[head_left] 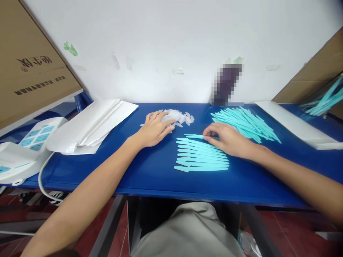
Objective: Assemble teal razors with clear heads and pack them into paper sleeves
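Observation:
My right hand (223, 137) pinches the right end of a thin turquoise stick (194, 136) at the top of a row. Below it, several turquoise sticks (202, 155) lie side by side, roughly parallel, on the blue table (150, 171). A loose heap of the same sticks (246, 123) lies behind and to the right of my right hand. My left hand (156, 129) rests with fingers spread at the left edge of a pile of small translucent white pieces (180, 116), partly covering it.
White paper or plastic sheets (98, 123) lie left, beside a white device with blue labels (40, 135) and its cable. A long white strip (297, 125) lies right. Cardboard boxes (34, 46) flank the table, and a white wall (160, 43) stands behind.

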`<state>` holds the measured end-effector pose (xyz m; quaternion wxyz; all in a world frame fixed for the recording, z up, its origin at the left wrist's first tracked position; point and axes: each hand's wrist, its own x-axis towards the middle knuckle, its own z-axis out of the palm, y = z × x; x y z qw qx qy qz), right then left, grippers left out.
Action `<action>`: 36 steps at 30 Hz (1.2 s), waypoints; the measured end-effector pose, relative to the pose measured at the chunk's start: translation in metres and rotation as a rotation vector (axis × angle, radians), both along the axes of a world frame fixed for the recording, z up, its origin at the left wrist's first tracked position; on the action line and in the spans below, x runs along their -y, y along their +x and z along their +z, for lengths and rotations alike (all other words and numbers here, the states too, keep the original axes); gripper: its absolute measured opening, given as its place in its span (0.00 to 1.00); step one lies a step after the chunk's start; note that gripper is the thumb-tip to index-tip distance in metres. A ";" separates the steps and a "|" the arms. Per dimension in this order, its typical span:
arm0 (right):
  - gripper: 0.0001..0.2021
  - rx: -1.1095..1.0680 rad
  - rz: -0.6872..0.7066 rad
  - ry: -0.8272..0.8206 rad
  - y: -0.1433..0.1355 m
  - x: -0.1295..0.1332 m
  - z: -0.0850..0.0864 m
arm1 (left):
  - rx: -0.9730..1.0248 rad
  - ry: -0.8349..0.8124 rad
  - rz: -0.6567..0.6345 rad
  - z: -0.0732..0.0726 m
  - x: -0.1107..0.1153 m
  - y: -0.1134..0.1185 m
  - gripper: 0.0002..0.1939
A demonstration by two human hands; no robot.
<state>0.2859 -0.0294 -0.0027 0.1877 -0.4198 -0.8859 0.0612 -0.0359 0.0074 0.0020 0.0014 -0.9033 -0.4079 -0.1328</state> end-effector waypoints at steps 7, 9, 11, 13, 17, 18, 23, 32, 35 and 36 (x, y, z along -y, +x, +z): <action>0.20 0.060 0.036 0.028 0.001 0.000 -0.002 | -0.058 0.049 -0.095 0.017 0.002 -0.017 0.17; 0.20 0.067 0.044 0.042 -0.001 0.002 -0.001 | -0.055 0.046 -0.094 0.016 0.002 -0.016 0.15; 0.19 0.055 0.049 0.063 -0.002 0.003 0.000 | -0.043 0.031 -0.107 0.014 0.001 -0.013 0.14; 0.18 0.018 0.051 0.090 -0.003 0.005 0.002 | -0.041 0.008 -0.116 0.011 0.001 -0.010 0.14; 0.15 -0.104 0.023 0.146 -0.005 0.008 0.005 | -0.060 -0.026 -0.114 0.010 0.003 -0.006 0.14; 0.14 -0.133 0.015 0.155 -0.005 0.009 0.006 | -0.063 -0.027 -0.114 0.010 0.004 -0.005 0.14; 0.13 -0.198 0.018 0.189 -0.006 0.013 0.009 | -0.046 0.018 -0.123 0.011 0.008 0.000 0.09; 0.12 -0.213 -0.069 0.184 -0.006 0.009 0.005 | 0.099 0.271 -0.217 -0.002 0.006 0.007 0.16; 0.15 -0.211 -0.091 0.168 -0.006 0.012 0.007 | 0.210 0.355 -0.198 -0.006 0.006 0.011 0.20; 0.15 -0.209 -0.089 0.160 -0.006 0.013 0.007 | 0.231 0.371 -0.196 -0.007 0.006 0.013 0.20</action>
